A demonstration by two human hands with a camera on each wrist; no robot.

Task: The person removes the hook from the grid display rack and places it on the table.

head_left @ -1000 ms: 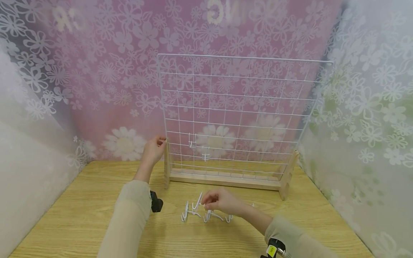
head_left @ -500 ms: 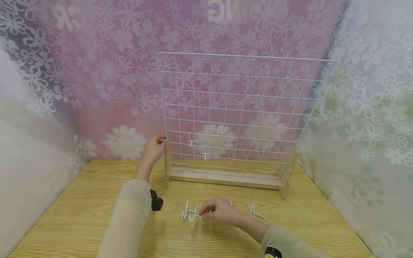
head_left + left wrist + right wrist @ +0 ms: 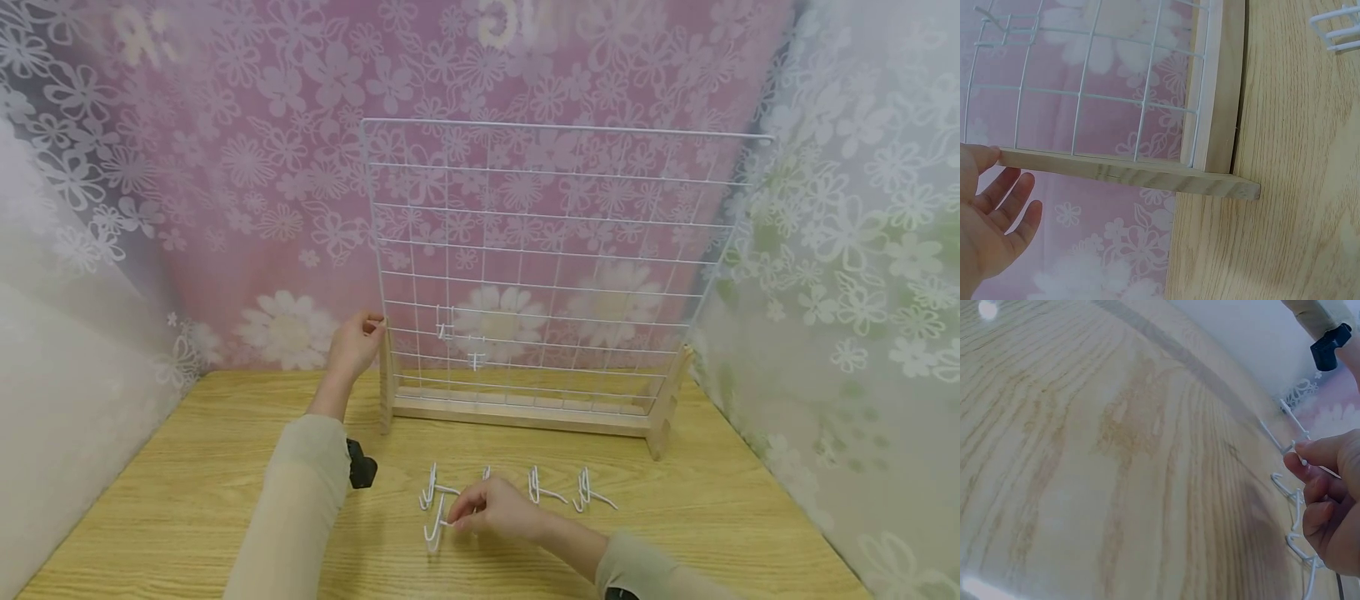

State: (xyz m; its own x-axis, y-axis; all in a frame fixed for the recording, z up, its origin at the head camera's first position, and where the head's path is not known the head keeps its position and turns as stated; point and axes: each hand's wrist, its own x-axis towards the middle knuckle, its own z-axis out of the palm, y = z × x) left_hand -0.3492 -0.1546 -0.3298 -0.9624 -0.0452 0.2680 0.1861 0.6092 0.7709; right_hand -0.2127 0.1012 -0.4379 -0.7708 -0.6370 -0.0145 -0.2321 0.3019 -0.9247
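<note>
A white wire grid panel (image 3: 567, 127) stands upright in a wooden base (image 3: 517, 412). My left hand (image 3: 354, 346) holds the top of the base's left side post (image 3: 386, 379); in the left wrist view the thumb lies on one face and fingertips touch the other. Low over the table, my right hand (image 3: 498, 508) pinches a white wire hook (image 3: 435, 532) by its thin arm. Beside it lie more white hooks: one at left (image 3: 430, 487), one partly hidden behind the hand (image 3: 487, 472), and two to the right (image 3: 536, 485). Two hooks hang low on the grid (image 3: 444, 327).
The wood-grain table (image 3: 225, 500) runs back to a pink floral curtain (image 3: 300, 208). Pale floral sheets flank it left and right (image 3: 862, 375). A black wrist camera (image 3: 362, 465) sits on the left forearm.
My right hand has drawn the pinched hook toward me and slightly left, away from the row; more of the hooks on the table now show. The left hand stays at the side post.
</note>
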